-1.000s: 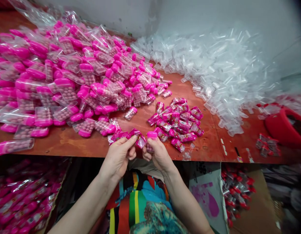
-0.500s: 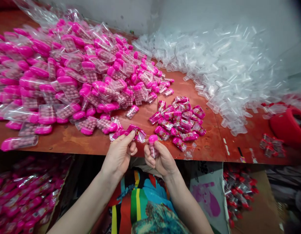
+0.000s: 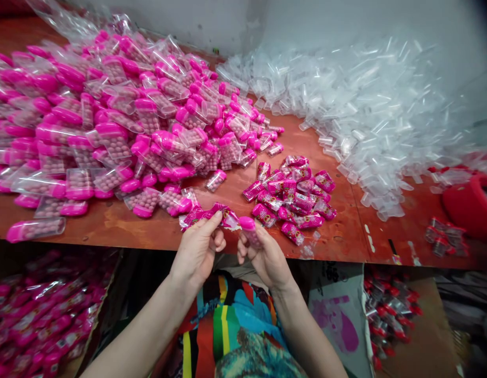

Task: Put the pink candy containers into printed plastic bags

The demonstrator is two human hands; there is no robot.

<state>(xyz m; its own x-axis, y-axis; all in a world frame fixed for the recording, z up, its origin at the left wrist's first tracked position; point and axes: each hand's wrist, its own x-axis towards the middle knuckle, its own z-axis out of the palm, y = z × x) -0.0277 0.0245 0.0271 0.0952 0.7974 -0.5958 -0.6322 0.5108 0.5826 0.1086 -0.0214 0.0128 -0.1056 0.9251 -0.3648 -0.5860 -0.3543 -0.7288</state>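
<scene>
The fingers of the left hand (image 3: 196, 251) are pinching a printed pink wrapper (image 3: 229, 217), thumb pressing on top. The fingers of the right hand (image 3: 267, 256) are gripping a small bottle (image 3: 248, 224), its cap pointing away from the wrist. Cap and wrapper are lying between the two sets of fingers, almost meeting; whether they are touching, I cannot tell.

The thin film could be creasing or tearing if the cap were catching its edge. The smooth bottle could be slipping from a loose pinch and, with the table (image 3: 341, 236) ending just under the fingers, dropping off. A sideways knock could be scattering the wrapped packs (image 3: 290, 191) resting just right of the fingers.

The wrapper is looking glossy and crinkled. The bottle is pairing a rounded, hard-looking pink cap with a clear body showing pale pink balls. Beyond the left fingers, similar bottles (image 3: 117, 142) are piling up; beyond the right ones, clear plastic shells (image 3: 357, 121) are glinting, smooth and hollow-looking, over reddish-brown wood.
</scene>
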